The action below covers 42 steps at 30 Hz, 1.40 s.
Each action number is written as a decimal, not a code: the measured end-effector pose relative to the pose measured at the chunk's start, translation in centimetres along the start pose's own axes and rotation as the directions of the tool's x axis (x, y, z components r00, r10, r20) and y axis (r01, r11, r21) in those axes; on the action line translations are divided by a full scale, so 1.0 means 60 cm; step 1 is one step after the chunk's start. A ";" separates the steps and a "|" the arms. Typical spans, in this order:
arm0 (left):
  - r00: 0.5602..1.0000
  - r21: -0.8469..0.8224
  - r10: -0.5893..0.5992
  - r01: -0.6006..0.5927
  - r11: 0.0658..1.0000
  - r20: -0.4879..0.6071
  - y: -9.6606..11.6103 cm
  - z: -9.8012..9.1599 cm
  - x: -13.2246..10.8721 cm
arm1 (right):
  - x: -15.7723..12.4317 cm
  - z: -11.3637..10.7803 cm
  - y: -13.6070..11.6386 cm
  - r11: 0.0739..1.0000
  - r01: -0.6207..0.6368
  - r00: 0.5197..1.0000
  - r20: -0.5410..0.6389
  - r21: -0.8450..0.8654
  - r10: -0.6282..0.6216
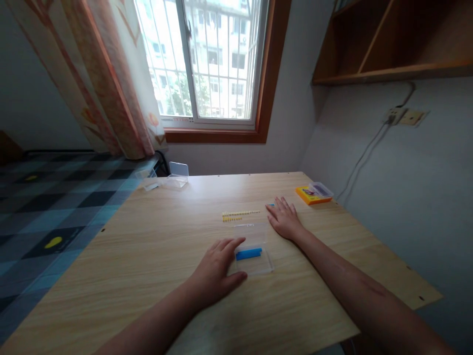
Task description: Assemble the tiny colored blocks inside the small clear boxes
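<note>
A clear plastic box [266, 266] lies on the table with its transparent lid [251, 232] folded back flat. Inside the box is a small bundle of blue strips or sticks [249, 254]. My left hand [221, 266] rests at the box's left side, thumb and index finger spread at its near and far corners; whether it presses on the box is hard to see. Farther off, my right hand [284, 218] lies palm down on the table, fingers stretched. A bit of blue [271, 204] shows by its fingertips, mostly covered. Two rows of tiny yellow pieces [236, 215] lie to its left.
Another clear box, lid raised [177, 181], stands at the table's far left, beside more clear plastic [148, 180]. An orange-yellow box [312, 195] with a clear case [320, 190] sits at the right edge. A bed [48, 222] adjoins the left; a wall shelf [391, 44] hangs right.
</note>
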<state>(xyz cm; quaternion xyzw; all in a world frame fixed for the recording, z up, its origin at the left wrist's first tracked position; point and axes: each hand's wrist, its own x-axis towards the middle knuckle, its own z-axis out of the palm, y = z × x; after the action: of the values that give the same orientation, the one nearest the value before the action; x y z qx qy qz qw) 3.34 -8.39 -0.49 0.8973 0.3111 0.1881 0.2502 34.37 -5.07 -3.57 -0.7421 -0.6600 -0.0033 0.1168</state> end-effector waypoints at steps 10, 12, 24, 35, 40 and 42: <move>1.000 0.001 -0.018 0.018 1.000 0.016 -0.003 -0.002 0.000 | -0.023 -0.022 0.021 0.967 0.164 0.976 -0.172 0.196 -0.131; 1.000 0.003 -0.019 0.019 1.000 0.015 -0.003 -0.002 0.000 | -0.029 -0.028 0.024 0.957 0.193 0.973 -0.165 0.215 -0.159; 0.999 0.040 -0.007 0.006 0.999 0.037 -0.003 -0.003 0.000 | -0.036 -0.053 0.034 0.947 0.246 0.968 -0.106 0.204 -0.229; 1.000 0.024 -0.003 0.002 1.000 0.021 0.002 -0.005 0.001 | -0.073 -0.139 -0.003 0.737 0.420 0.849 0.057 0.530 -0.525; 1.000 0.020 0.002 -0.003 1.000 0.017 0.001 -0.003 -0.001 | -0.104 -0.143 -0.053 0.693 0.501 0.759 0.122 0.518 -0.639; 1.000 0.019 0.000 0.000 1.000 0.009 0.000 -0.002 -0.002 | -0.113 -0.136 -0.070 0.730 0.519 0.760 0.151 0.444 -0.632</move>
<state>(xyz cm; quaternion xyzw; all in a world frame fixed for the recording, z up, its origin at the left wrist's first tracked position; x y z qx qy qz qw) 3.20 -8.44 -0.44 0.9005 0.3118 0.1810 0.2430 30.61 -12.71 4.02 -0.4528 -0.8567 0.1959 0.1508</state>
